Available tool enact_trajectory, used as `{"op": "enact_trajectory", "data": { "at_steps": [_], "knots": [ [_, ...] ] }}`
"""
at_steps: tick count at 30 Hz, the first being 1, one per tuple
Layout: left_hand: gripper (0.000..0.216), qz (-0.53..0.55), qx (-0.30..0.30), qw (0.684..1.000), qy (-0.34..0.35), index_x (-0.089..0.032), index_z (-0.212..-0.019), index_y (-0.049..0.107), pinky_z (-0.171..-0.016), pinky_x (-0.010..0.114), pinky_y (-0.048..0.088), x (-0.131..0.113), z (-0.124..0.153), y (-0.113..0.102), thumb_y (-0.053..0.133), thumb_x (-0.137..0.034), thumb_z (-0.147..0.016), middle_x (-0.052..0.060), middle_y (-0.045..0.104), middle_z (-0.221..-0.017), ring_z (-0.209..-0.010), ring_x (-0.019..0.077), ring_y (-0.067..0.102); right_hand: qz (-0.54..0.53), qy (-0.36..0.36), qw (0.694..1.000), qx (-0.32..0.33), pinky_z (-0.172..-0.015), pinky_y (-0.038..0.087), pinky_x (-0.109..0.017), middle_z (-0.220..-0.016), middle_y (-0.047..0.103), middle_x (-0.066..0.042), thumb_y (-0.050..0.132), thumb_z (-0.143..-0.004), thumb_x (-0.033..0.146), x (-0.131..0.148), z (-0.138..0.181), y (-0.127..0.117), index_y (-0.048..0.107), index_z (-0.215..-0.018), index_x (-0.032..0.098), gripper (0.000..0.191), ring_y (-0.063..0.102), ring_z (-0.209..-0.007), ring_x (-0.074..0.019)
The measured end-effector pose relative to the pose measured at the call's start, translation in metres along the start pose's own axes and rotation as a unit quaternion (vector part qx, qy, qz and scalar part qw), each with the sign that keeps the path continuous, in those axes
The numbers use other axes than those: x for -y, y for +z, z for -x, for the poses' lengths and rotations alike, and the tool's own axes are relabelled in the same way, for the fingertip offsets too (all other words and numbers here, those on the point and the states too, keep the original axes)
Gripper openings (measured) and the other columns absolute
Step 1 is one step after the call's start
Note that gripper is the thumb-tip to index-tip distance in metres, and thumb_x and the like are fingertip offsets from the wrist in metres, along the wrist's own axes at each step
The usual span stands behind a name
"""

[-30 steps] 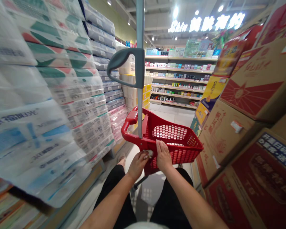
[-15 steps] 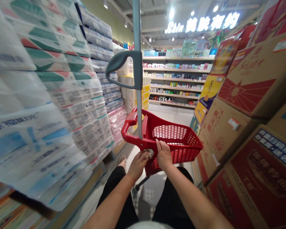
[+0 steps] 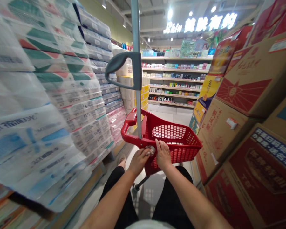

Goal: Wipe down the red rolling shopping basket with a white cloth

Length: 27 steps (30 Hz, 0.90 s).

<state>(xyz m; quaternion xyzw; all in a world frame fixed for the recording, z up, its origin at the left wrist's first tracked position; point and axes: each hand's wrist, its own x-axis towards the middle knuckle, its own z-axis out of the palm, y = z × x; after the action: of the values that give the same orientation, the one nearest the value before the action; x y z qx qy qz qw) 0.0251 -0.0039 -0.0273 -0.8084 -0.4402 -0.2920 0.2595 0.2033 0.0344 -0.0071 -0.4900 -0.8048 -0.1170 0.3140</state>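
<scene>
A red plastic shopping basket (image 3: pixel 181 149) on wheels stands in front of me in a shop aisle, empty inside. Its grey pull handle (image 3: pixel 124 63) rises on a metal pole (image 3: pixel 137 95) from the near rim. My left hand (image 3: pixel 139 160) is closed on a small crumpled white wad (image 3: pixel 149 150), pressing it against the basket's near rim. My right hand (image 3: pixel 163 155) lies flat on the same rim just to the right, fingers stretched forward. My legs in black trousers show below.
Plastic-wrapped tissue packs (image 3: pixel 50 105) are stacked high on the left. Brown and red cardboard boxes (image 3: pixel 243 105) are piled on the right. The narrow tiled aisle (image 3: pixel 173 116) runs ahead to shelves of small products (image 3: pixel 178 82) under a lit sign.
The view has shifted slightly forward. My hands stay on the basket rim, the left one moving the white wad a little along it.
</scene>
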Motion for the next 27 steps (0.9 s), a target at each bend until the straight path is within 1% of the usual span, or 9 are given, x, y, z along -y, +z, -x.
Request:
{"op": "enact_trajectory", "data": {
  "at_steps": [3, 5, 10, 14, 15, 17, 21, 23, 27],
  "knots": [
    [0.024, 0.02, 0.016, 0.999, 0.021, -0.02, -0.1, 0.067, -0.085, 0.033, 0.051, -0.001, 0.004, 0.002, 0.044, -0.017, -0.094, 0.004, 0.067, -0.109, -0.103, 0.0171, 0.056, -0.002, 0.007, 1.0, 0.0, -0.112, 0.024, -0.042, -0.138, 0.044, -0.012, 0.045, -0.075, 0.006, 0.0, 0.001, 0.001, 0.028, -0.147, 0.014, 0.074, 0.032, -0.132, -0.0254],
    [0.024, 0.026, 0.025, 0.999, 0.025, -0.02, -0.095, 0.068, -0.084, 0.032, 0.051, -0.003, 0.006, 0.002, 0.045, -0.016, -0.093, 0.003, 0.068, -0.106, -0.103, 0.0171, 0.056, -0.004, 0.004, 1.0, 0.001, -0.113, 0.023, -0.042, -0.139, 0.043, -0.012, 0.046, -0.075, 0.007, 0.0, 0.001, 0.002, 0.027, -0.147, 0.013, 0.075, 0.031, -0.133, -0.0257],
    [0.025, 0.018, 0.025, 0.999, -0.013, -0.021, -0.108, 0.066, -0.09, 0.037, 0.05, -0.006, -0.001, -0.005, 0.046, -0.018, -0.092, 0.004, 0.063, -0.12, -0.108, 0.0201, 0.054, -0.002, -0.002, 1.0, -0.007, -0.113, 0.024, -0.042, -0.139, 0.042, -0.013, 0.043, -0.078, 0.008, 0.0, 0.002, 0.003, 0.025, -0.147, 0.012, 0.071, 0.03, -0.133, -0.0238],
    [0.024, 0.037, 0.037, 0.999, -0.001, -0.022, -0.1, 0.069, -0.088, 0.033, 0.051, -0.01, 0.007, -0.001, 0.046, -0.019, -0.092, 0.001, 0.066, -0.113, -0.106, 0.0183, 0.055, -0.009, 0.005, 1.0, -0.015, -0.113, 0.026, -0.043, -0.139, 0.042, -0.013, 0.045, -0.076, 0.007, 0.002, 0.002, 0.003, 0.025, -0.147, 0.011, 0.073, 0.031, -0.133, -0.025],
    [0.024, 0.041, 0.057, 0.998, 0.003, -0.023, -0.102, 0.069, -0.087, 0.033, 0.051, -0.011, 0.01, 0.001, 0.047, -0.018, -0.092, 0.001, 0.065, -0.115, -0.107, 0.0182, 0.054, -0.011, 0.002, 1.0, -0.015, -0.112, 0.026, -0.044, -0.139, 0.042, -0.013, 0.046, -0.075, 0.007, 0.002, 0.003, 0.003, 0.025, -0.147, 0.011, 0.075, 0.031, -0.133, -0.0256],
    [0.024, 0.038, 0.071, 0.997, 0.0, -0.023, -0.102, 0.069, -0.087, 0.034, 0.051, -0.013, 0.014, 0.004, 0.048, -0.017, -0.091, 0.002, 0.064, -0.118, -0.108, 0.0194, 0.053, -0.014, -0.006, 1.0, -0.018, -0.112, 0.027, -0.044, -0.139, 0.042, -0.013, 0.046, -0.075, 0.007, 0.001, 0.003, 0.004, 0.023, -0.148, 0.012, 0.076, 0.031, -0.133, -0.0262],
    [0.024, 0.021, 0.038, 0.999, -0.016, -0.02, -0.104, 0.067, -0.09, 0.038, 0.05, -0.012, 0.01, 0.004, 0.05, -0.015, -0.089, 0.007, 0.06, -0.122, -0.11, 0.0222, 0.051, -0.018, -0.005, 0.999, -0.035, -0.111, 0.028, -0.046, -0.139, 0.043, -0.013, 0.041, -0.077, 0.005, 0.0, 0.003, 0.007, 0.019, -0.149, 0.014, 0.075, 0.032, -0.133, -0.0254],
    [0.024, 0.021, 0.037, 0.999, -0.014, -0.02, -0.105, 0.067, -0.09, 0.039, 0.05, -0.011, 0.009, 0.004, 0.052, -0.015, -0.087, 0.008, 0.06, -0.118, -0.108, 0.0226, 0.052, -0.02, -0.002, 0.999, -0.038, -0.111, 0.028, -0.046, -0.139, 0.043, -0.013, 0.041, -0.077, 0.004, 0.0, 0.004, 0.008, 0.019, -0.149, 0.013, 0.076, 0.031, -0.133, -0.0255],
    [0.018, 0.032, 0.058, 0.998, -0.014, -0.021, -0.095, 0.069, -0.087, 0.037, 0.051, -0.009, 0.009, 0.002, 0.055, -0.015, -0.086, 0.007, 0.062, -0.109, -0.104, 0.0217, 0.053, -0.023, -0.006, 0.999, -0.028, -0.112, 0.027, -0.046, -0.14, 0.041, -0.013, 0.043, -0.075, 0.005, 0.001, 0.004, 0.007, 0.022, -0.148, 0.011, 0.076, 0.03, -0.134, -0.0263]
  ]
}}
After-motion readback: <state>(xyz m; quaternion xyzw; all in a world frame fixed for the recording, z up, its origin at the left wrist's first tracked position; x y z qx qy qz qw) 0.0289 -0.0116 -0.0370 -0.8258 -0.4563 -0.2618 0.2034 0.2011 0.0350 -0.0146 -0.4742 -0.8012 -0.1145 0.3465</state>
